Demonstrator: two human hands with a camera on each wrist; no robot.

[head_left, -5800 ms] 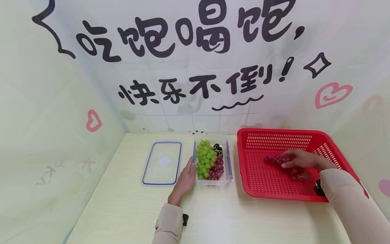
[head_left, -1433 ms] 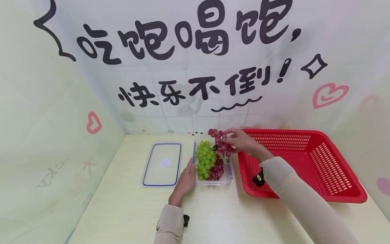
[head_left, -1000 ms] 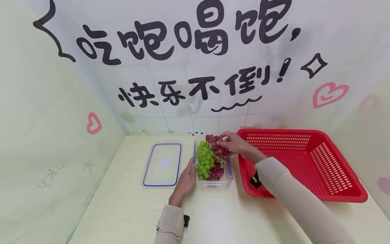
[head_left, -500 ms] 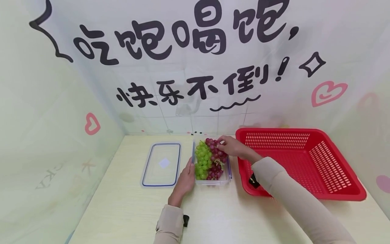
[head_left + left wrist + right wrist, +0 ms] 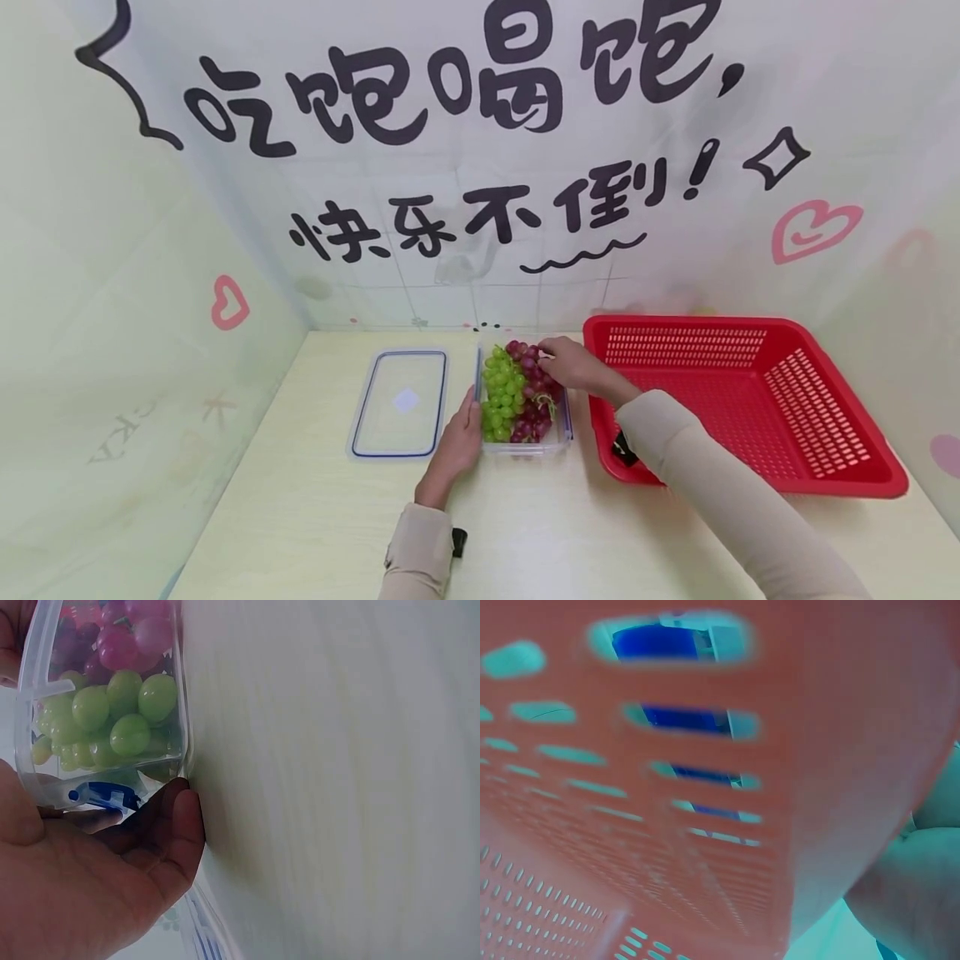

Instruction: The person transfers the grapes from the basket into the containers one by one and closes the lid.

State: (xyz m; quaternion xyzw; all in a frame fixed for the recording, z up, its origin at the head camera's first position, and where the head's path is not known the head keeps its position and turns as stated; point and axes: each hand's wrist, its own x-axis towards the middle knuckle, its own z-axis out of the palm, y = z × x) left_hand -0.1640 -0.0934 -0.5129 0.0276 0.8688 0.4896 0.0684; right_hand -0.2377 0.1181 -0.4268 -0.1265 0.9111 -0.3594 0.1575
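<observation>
A clear plastic container (image 5: 525, 448) stands on the table, holding green grapes (image 5: 501, 398) on its left and a red grape bunch (image 5: 534, 392) on its right. My right hand (image 5: 555, 357) reaches over the container's far right corner, its fingers curled on the top of the red bunch, which lies in the container. Beside the container's left wall lies my left hand (image 5: 467, 421), fingers straight against it. The left wrist view shows that palm (image 5: 90, 877) at the clear wall, with the green grapes (image 5: 112, 712) and red grapes (image 5: 127, 637) behind it.
The container's clear lid (image 5: 400, 402) with a blue seal lies flat to the left. A red perforated basket (image 5: 720, 417) sits to the right, nothing in it; its wall (image 5: 667, 787) fills the right wrist view. Printed backdrop walls close the back and sides.
My right hand took the red grape bunch out of the red basket, carried it left and lowered it into the container on top of the other grapes. The left hand stayed put.
</observation>
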